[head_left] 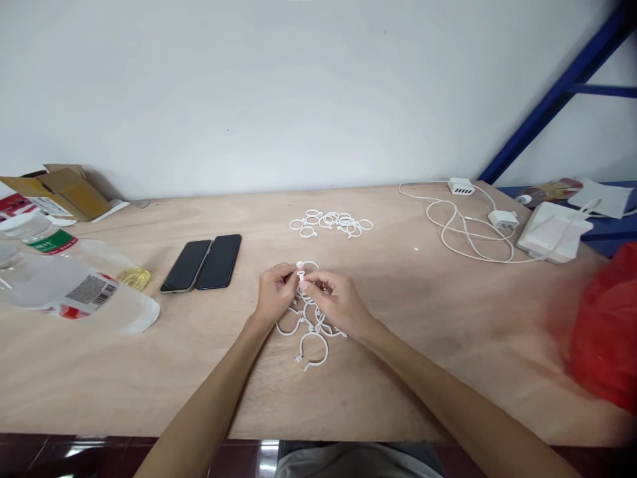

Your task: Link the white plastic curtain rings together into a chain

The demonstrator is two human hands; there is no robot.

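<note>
Over the middle of the table (398,358), my left hand (275,287) and my right hand (341,299) meet with fingertips pinched around one white plastic curtain ring (312,263). A small tab with an eyelet sticks up between the two thumbs. My fingers hide part of this ring, so whether its clasp is fastened does not show. Just below the hands lies a pile of open white rings (287,332), some of them overlapping. One open ring (326,353) lies nearest to me, its ends apart. Farther back sits a group of rings (365,225) that look closed.
Two phones (219,262) lie side by side on the left, near large plastic bottles (99,299) and an opened cardboard box (74,192). White cables (442,229), a charger (461,186) and a white device (552,232) occupy the back right. A red bag (607,332) is at the right edge.
</note>
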